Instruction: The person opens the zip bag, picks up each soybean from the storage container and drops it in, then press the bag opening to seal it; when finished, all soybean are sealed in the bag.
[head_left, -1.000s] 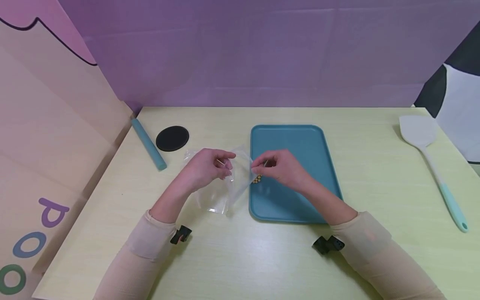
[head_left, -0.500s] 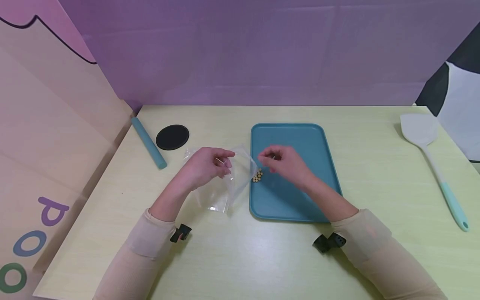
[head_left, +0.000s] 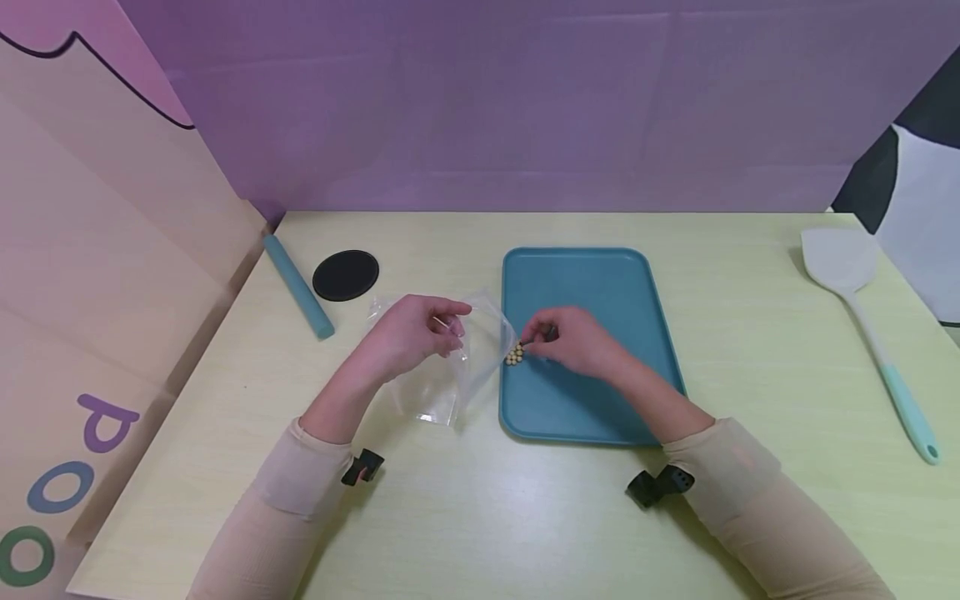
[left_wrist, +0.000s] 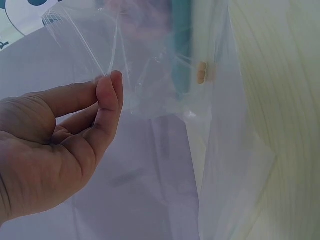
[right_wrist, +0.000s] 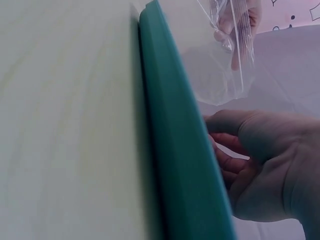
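My left hand pinches the zip edge of a clear plastic bag, its thumb and fingertips together in the left wrist view. The bag's mouth spreads toward the left rim of a blue tray. Several small, round, tan beans lie in a cluster at that rim; tan beans also show through the plastic in the left wrist view. Over the tray, my right hand has thumb and fingers drawn together, tips right at the beans. I cannot tell what they hold; the tray wall partly hides them in the right wrist view.
A black round disc and a blue rod lie at the back left of the table. On the right lies a white spatula with a mint handle. A purple panel rises behind the table.
My right hand has drawn back from the bag's mouth to the right, then lowered to the beans in the tray. My left hand keeps its hold on the bag, nearly still.
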